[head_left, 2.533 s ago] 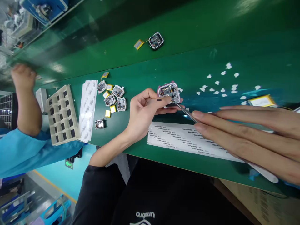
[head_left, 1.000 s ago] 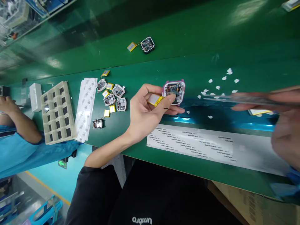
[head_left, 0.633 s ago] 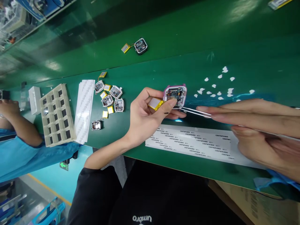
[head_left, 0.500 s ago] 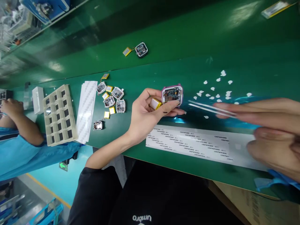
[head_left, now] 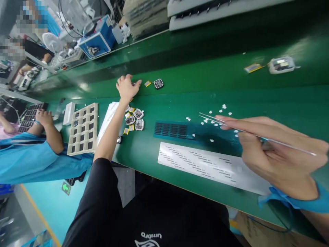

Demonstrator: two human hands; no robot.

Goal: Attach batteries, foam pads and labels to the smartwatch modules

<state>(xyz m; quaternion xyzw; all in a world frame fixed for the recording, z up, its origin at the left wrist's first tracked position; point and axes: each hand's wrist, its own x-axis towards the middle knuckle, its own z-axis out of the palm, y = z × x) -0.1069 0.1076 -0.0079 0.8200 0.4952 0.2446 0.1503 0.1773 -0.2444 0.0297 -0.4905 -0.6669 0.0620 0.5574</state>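
My left hand (head_left: 127,88) is stretched far over the green bench, fingers bent down around a small device that is mostly hidden under them. Right of it lie a yellow battery (head_left: 147,83) and the dark watch-like case (head_left: 158,83) wired to it. My right hand (head_left: 277,147) holds metal tweezers (head_left: 213,118), their tips apart above scattered white stickers (head_left: 211,140). Several open white cases (head_left: 139,124) with batteries sit below my left hand. A blue sheet with black strips (head_left: 171,129) lies between them and the stickers.
A printed white sheet (head_left: 192,159) lies along the front edge. At left are a beige compartment tray (head_left: 95,128), more sheets (head_left: 108,118) and a co-worker's hand (head_left: 45,117). Another white case (head_left: 282,65) with a battery (head_left: 253,68) sits at upper right.
My left hand has moved up and left, away from the tweezers, with the pink-rimmed case no longer plainly visible. The view has shifted, and the black-striped blue sheet is now uncovered.
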